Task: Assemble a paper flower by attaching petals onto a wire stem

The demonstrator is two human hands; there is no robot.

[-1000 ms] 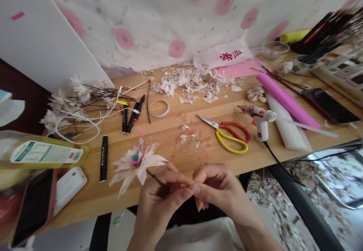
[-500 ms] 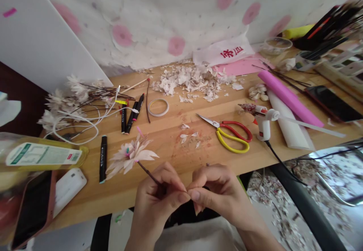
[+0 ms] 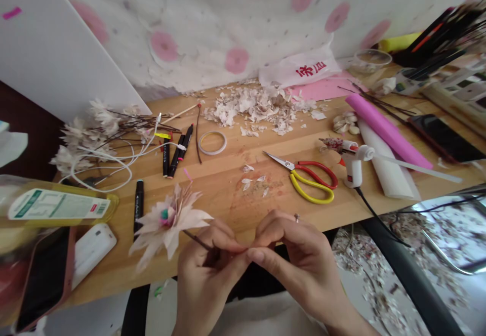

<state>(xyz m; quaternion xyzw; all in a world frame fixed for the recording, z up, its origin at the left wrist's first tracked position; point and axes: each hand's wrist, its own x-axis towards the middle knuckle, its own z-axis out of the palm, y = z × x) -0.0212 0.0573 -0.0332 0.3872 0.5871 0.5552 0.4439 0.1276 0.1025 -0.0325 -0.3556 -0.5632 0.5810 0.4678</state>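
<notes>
A pale pink paper flower [image 3: 167, 219] with a teal and pink centre sticks out to the left of my hands, above the wooden tabletop [image 3: 228, 194]. Its thin dark wire stem [image 3: 195, 240] runs into my left hand [image 3: 207, 260], which is shut on it. My right hand [image 3: 296, 255] pinches in from the other side, its fingertips meeting my left fingers at the stem's far end. The fingers hide most of that end. A ring [image 3: 296, 218] shows on my right hand.
Red-and-yellow scissors [image 3: 307, 184], a hot glue gun [image 3: 353, 164] and a pink roll [image 3: 387, 131] lie to the right. Paper scraps [image 3: 254, 106] are heaped behind. Markers [image 3: 174, 156], a tape roll [image 3: 211, 142], wired paper flowers [image 3: 83, 143] and a bottle [image 3: 56, 204] lie left.
The flower has turned and swung slightly left, with its petals spreading lower. My right hand has risen a little, and its ring now shows.
</notes>
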